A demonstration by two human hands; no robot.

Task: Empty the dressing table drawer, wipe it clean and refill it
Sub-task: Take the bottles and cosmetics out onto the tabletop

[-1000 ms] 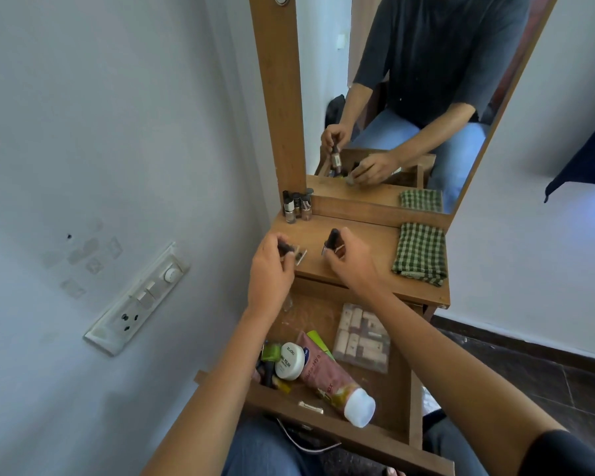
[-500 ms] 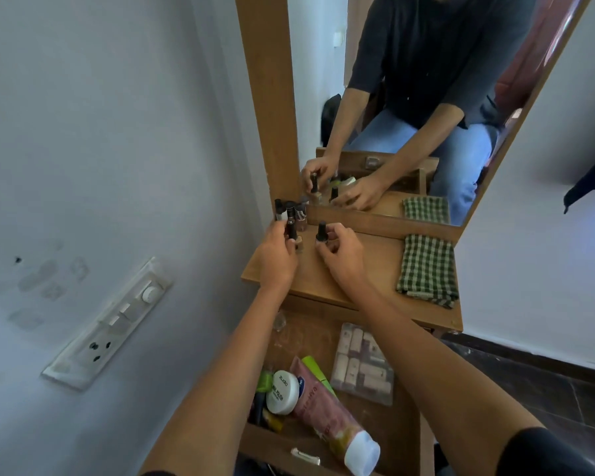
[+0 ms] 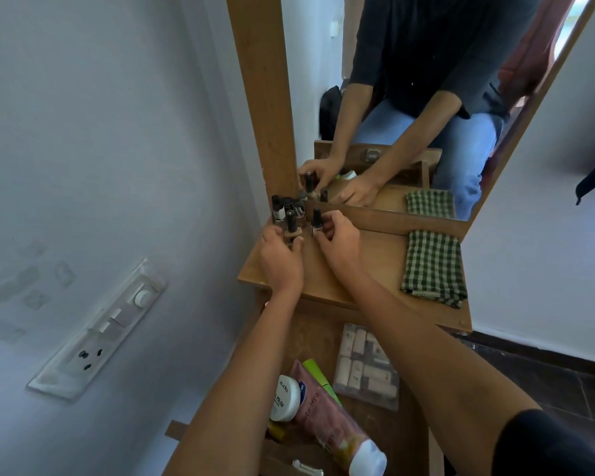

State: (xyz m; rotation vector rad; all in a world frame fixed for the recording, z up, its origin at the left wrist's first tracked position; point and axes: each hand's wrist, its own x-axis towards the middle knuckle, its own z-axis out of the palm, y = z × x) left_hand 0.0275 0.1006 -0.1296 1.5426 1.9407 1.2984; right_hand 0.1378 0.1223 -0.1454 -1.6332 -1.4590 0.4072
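My left hand (image 3: 280, 261) pinches a small black-capped nail polish bottle (image 3: 292, 225) standing on the dressing table top (image 3: 368, 269), at its back left corner. My right hand (image 3: 340, 240) pinches a second black-capped bottle (image 3: 316, 222) just to the right of it. Both bottles stand upright next to a cluster of similar bottles (image 3: 282, 207) against the mirror frame. Below, the open drawer (image 3: 310, 341) holds a pink tube with a white cap (image 3: 334, 424), a white round jar (image 3: 285, 398), a green tube (image 3: 322, 377) and a clear packet of small rolls (image 3: 366, 367).
A folded green checked cloth (image 3: 433, 266) lies on the right of the table top. The mirror (image 3: 426, 97) reflects a seated person. A white wall with a switch and socket panel (image 3: 100, 331) runs close on the left. Dark floor (image 3: 547, 379) shows at right.
Both hands have carried their bottles from the front of the table top to its back left corner, beside the cluster. The camera view has tilted and moved closer.
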